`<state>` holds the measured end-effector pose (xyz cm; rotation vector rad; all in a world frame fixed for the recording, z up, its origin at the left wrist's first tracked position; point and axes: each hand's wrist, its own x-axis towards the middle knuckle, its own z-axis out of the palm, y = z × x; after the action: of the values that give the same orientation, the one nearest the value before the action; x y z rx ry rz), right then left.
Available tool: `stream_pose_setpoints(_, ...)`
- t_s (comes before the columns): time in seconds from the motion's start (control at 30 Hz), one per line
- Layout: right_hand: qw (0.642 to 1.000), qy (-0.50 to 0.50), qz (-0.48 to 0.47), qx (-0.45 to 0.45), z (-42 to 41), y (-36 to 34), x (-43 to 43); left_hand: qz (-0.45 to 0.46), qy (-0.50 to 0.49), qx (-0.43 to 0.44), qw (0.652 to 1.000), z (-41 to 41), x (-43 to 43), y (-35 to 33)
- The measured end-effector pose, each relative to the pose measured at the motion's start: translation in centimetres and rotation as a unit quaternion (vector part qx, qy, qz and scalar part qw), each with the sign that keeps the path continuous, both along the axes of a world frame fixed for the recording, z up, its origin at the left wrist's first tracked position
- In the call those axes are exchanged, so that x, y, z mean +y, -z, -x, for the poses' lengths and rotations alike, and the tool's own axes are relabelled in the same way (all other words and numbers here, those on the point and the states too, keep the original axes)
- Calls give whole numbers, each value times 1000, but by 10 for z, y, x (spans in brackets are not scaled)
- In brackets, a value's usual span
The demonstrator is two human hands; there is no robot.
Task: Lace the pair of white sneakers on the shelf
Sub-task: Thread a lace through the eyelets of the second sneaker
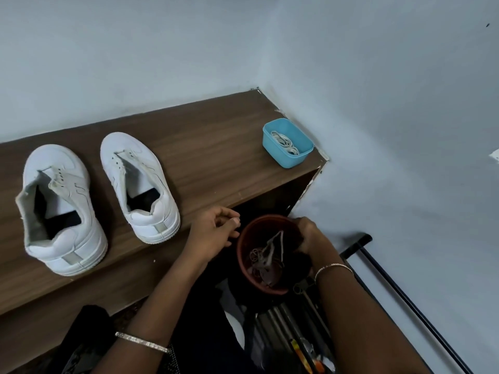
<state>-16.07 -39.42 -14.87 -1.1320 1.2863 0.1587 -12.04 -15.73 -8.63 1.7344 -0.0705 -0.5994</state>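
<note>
Two white sneakers stand side by side on the brown wooden shelf, heels toward me, with no laces in their eyelets: the left sneaker and the right sneaker. At the shelf's far right corner, a blue tub holds coiled white laces. Below the shelf's front edge my right hand grips the right rim of a reddish-brown pot with dark cords and bands inside. My left hand hovers by the pot's left rim, fingers loosely curled and holding nothing.
Pale blue walls meet behind the shelf's right corner. A black metal rack bar runs along the right wall. Dark clutter and metal rods lie below the pot. The shelf's middle, between the sneakers and the blue tub, is bare wood.
</note>
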Motion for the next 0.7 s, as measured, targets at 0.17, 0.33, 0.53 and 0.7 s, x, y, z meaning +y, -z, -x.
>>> stream_pose_setpoints(0.17,998,24,47,-19,-13,-9,4,13,-10,8,1000,-1,-1,-1)
stream_pose_setpoints(0.33,993,-27,93,-67,-24,-38,21,24,-25,0,999,-2,6,-13)
stream_pose_setpoints(0.53,960,-71,177,-204,-25,-96,62,31,-48,-37,998,-1,23,-39)
stream_pose_setpoints(0.7,917,-107,256,-285,-14,-138,98,33,-70,-77,994,3,37,-65)
